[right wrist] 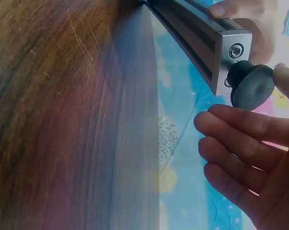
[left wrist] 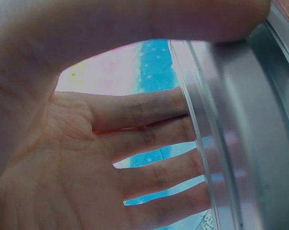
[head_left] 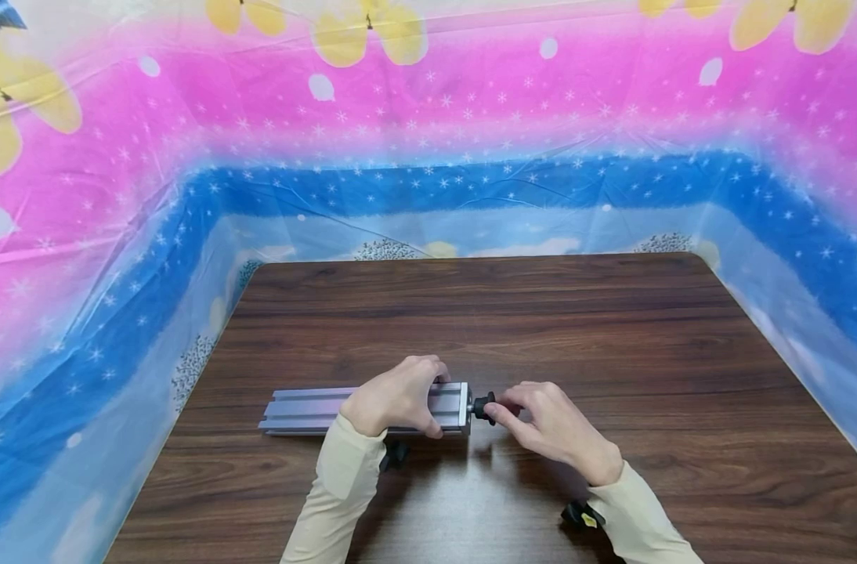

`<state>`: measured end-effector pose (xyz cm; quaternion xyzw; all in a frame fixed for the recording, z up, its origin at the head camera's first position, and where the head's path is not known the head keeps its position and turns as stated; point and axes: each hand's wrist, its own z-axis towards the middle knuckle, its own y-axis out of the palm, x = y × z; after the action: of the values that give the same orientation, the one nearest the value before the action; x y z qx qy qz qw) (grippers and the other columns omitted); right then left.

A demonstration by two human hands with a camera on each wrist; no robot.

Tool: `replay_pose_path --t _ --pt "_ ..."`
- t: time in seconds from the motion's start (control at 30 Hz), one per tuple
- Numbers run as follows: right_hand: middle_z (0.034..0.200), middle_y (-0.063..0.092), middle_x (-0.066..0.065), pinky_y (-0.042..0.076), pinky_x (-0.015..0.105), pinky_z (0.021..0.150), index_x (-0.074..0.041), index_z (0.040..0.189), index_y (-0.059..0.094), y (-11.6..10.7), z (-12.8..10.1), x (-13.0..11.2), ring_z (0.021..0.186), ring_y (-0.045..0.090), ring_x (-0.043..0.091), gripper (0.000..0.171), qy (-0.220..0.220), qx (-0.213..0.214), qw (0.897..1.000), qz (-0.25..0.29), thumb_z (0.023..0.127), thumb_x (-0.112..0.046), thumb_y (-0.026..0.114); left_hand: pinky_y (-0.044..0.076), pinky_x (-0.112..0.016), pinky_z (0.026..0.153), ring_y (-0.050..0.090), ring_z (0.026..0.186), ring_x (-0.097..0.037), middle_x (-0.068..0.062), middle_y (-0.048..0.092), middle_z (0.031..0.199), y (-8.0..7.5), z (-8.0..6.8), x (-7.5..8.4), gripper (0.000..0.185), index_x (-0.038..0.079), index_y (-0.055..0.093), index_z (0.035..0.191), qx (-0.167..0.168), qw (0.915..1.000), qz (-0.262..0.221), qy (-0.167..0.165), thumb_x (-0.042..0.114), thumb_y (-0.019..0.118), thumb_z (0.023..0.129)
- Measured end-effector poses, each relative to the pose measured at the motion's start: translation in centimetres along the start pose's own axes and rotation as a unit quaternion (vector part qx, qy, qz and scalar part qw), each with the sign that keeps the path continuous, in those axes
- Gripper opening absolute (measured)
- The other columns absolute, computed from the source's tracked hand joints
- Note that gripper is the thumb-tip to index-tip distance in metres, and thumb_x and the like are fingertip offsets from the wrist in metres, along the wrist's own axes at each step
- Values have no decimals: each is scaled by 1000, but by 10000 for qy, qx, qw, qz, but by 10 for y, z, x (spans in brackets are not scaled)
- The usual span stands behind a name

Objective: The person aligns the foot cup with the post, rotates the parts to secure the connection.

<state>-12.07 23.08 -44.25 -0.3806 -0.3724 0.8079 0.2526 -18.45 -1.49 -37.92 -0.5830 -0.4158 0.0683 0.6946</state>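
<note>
The left hand [head_left: 395,397] wraps the aluminium rail [head_left: 309,410] lying on the wooden table [head_left: 612,337]; the right hand [head_left: 551,427] pinches the black knob [head_left: 482,407] at its end; the rail looks stiff, smooth-sided, best held mid-body.

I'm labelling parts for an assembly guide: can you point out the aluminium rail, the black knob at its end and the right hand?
aluminium rail [head_left: 309,409]: head view, bare top face.
black knob [right wrist: 252,86]: right wrist view, round face.
right hand [head_left: 551,427]: head view, back of hand.
</note>
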Motion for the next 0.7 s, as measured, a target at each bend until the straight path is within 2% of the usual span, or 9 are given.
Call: replay_pose_path --t 0.13,0.23,0.33,0.4,0.5,0.7 --pt "87 70 -10 55 27 72 -18 94 74 -3 -3 0 79 64 3 16 92 -46 9999 -5 97 -32 67 48 -29 71 55 78 -15 -4 65 93 0 0 -1 50 1 69 100 -13 10000 -38 -23 13 93 58" --pt "106 73 -1 57 33 86 -9 115 72 -7 -5 0 99 68 10 36 -110 68 9999 39 90 -35 76 48 -29 71 55 79 -15 -4 64 93 0 0 -1 51 1 68 101 -27 10000 -36 -46 14 93 58" --pt "119 70 5 53 34 95 -5 127 66 -9 -4 1 110 66 18 54 -561 193 9982 118 82 -29 84 48 -29 72 55 79 -15 -4 65 94 0 0 -1 52 1 69 102 -26 10000 -17 -54 14 93 58" --pt "122 69 4 51 29 99 -6 129 64 -9 -3 0 113 65 18 56 -811 191 9963 193 80 -22 86 48 -29 72 55 79 -15 -4 65 94 0 0 -1 52 1 69 102 -27 10000 -6 -56 14 93 58" --pt "121 69 3 49 24 99 -7 128 65 -8 -1 0 112 65 17 54 -956 187 9950 209 79 -15 85 48 -29 72 54 80 -15 -5 65 94 0 0 0 53 0 69 102 -39 10000 6 -59 14 93 58" --pt "108 72 1 56 30 87 -7 119 70 -6 -1 0 100 68 13 40 -835 258 9962 52 86 -26 81 48 -29 73 55 81 -15 -6 66 96 -1 -1 1 54 -1 69 104 -33 10000 15 -36 14 93 58"
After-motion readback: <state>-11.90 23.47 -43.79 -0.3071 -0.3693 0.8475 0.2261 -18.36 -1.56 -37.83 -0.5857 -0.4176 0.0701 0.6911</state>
